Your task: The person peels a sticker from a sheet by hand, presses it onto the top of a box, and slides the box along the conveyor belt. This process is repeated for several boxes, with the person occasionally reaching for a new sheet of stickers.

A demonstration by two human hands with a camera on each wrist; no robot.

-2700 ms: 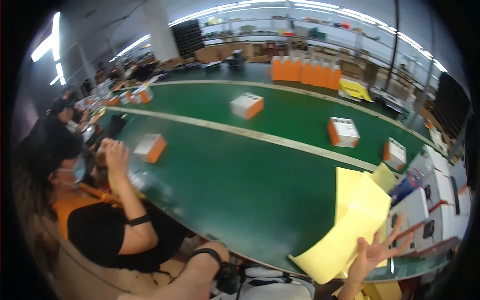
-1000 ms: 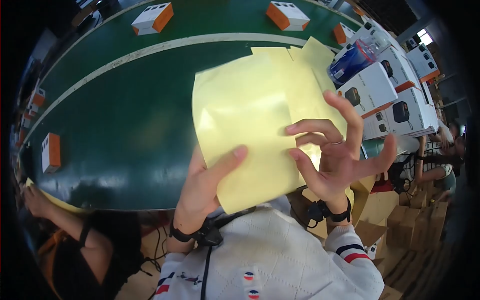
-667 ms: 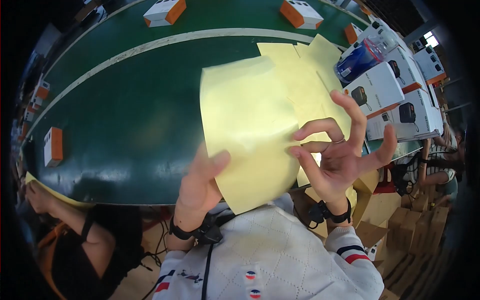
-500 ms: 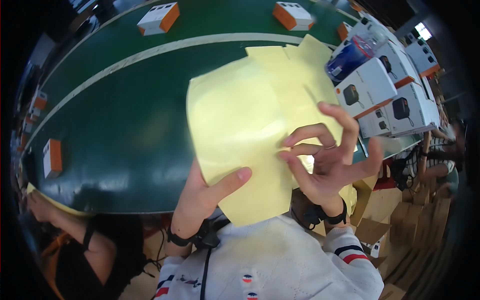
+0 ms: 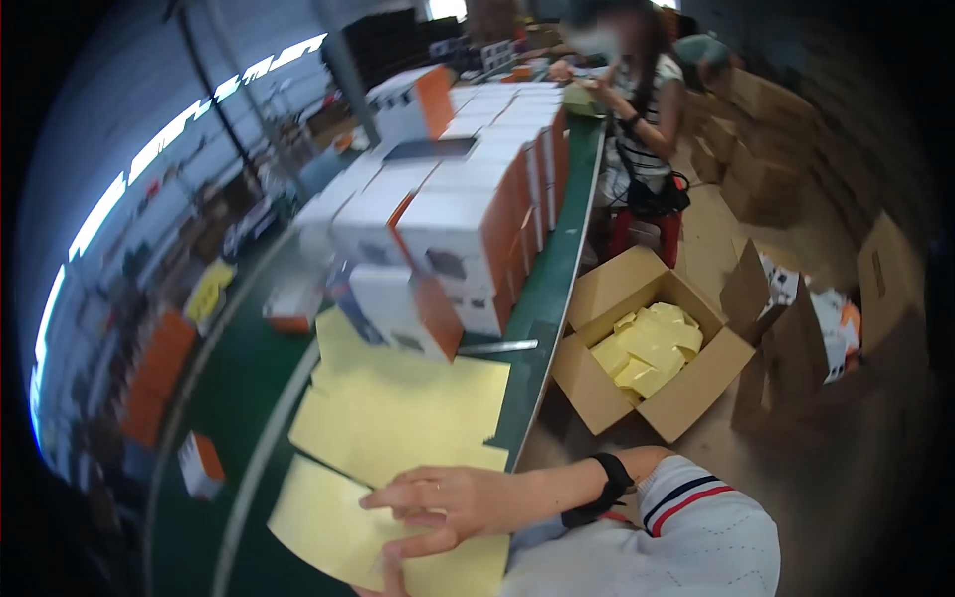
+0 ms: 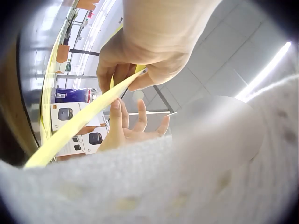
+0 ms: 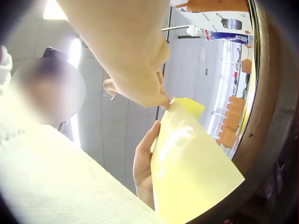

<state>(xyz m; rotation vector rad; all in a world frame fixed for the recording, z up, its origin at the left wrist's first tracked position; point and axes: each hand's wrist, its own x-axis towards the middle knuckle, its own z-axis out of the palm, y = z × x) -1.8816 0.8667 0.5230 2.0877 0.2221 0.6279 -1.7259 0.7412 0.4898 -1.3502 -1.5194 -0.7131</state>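
Observation:
A glossy yellow sheet (image 7: 191, 163) is between my two hands, its edge showing as a thin slanting strip in the left wrist view. My left hand (image 6: 154, 51) grips the sheet there, thumb on one side and fingers on the other. At the sheet's upper end in the right wrist view, my right hand (image 7: 135, 60) pinches the edge, the other fingers spread away from it. In the head view the right hand reaches across above the sheet, and only a finger or thumb of the left shows at the bottom. More yellow sheets (image 5: 398, 408) lie on the table beyond.
White and orange product boxes (image 5: 448, 214) are stacked behind the sheets, a dark flat phone-like slab (image 5: 430, 149) on top. To the right, an open carton (image 5: 597, 289) on the floor holds crumpled yellow sheets. Another person (image 5: 647, 119) sits along the table edge (image 5: 547, 378).
The head view has swung right, bringing the box stack and cartons into the middle. Since the oldest frame, the right hand has gone from spread fingers to pinching the yellow sheet.

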